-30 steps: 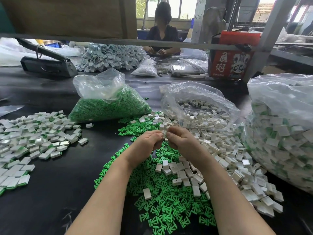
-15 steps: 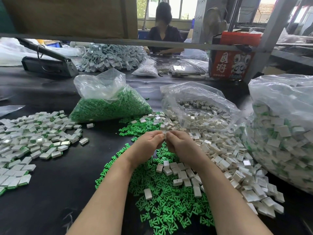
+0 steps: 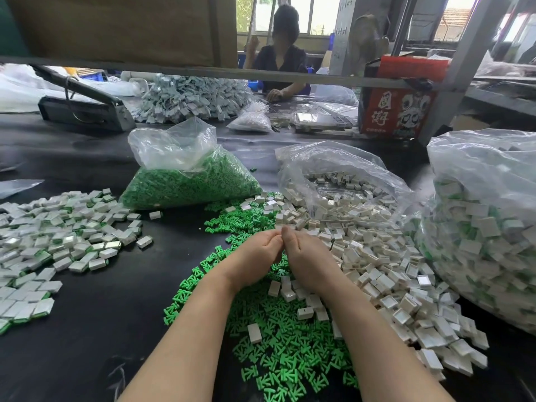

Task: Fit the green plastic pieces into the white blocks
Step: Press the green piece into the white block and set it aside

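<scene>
The fingers (image 3: 277, 237) of both hands curl inward and meet tip to tip above the worktop (image 3: 87, 329), pinched on something too small and too hidden to make out. The left hand (image 3: 256, 256) and right hand (image 3: 307, 261) press together at thumbs and forefingers, both forearms reaching in from the near edge.

Right beneath the hands lies a loose spread of green pieces (image 3: 278, 352), with a few white blocks (image 3: 377, 274) scattered on top; the main heap of blocks runs off to the right and back into an open clear bag (image 3: 342, 181). Just behind the hands and to the left sits a clear bag of green pieces (image 3: 188, 181). Far right, a large bulging bag (image 3: 481, 227) holds white blocks with green showing in them. On the left side of the worktop lies a separate pile of fitted blocks (image 3: 58, 236), green visible at their edges. At the far side another person (image 3: 280, 59) sits, beside a red box (image 3: 397, 108).
</scene>
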### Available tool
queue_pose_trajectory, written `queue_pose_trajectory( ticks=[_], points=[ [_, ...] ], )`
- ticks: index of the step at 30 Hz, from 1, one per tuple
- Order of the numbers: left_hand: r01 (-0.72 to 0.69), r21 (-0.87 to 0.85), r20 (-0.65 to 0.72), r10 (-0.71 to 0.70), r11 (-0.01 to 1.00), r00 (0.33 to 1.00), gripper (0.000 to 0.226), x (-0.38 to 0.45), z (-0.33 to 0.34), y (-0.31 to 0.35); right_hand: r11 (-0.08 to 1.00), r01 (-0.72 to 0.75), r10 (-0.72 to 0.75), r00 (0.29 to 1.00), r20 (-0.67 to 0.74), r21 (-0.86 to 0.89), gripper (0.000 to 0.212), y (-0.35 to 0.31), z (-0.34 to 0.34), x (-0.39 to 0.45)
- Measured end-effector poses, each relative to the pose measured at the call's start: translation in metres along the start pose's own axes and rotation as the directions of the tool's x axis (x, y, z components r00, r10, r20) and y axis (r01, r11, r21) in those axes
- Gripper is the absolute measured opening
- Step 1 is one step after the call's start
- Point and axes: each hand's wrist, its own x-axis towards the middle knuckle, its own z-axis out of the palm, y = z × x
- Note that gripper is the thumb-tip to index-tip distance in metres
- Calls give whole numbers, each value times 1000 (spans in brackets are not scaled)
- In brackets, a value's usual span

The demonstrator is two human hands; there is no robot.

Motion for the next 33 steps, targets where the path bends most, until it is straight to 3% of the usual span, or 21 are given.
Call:
queue_pose_trajectory(
  ticks=[10,18,26,28,33],
  points=[
    [10,153,3,-11,988,1000,36,5,2,-6,1000,-13,13,1000,-28,28,64,0,2,-2],
    [4,136,-134,14,991,991,34,7,15,-6,999,-43,43,996,-81,2,48,1,6,0],
    [-18,113,-156,35,993,987,32,4,15,-2,998,-68,67,994,-90,-8,44,0,7,0],
    [-28,66,-158,38,997,987,30,3,13,-1,998,-58,61,994,-87,34,43,0,6,0],
    [-47,-131,-181,23,990,983,26,2,11,-1,937,-103,152,981,-124,334,32,-1,2,1]
  ],
)
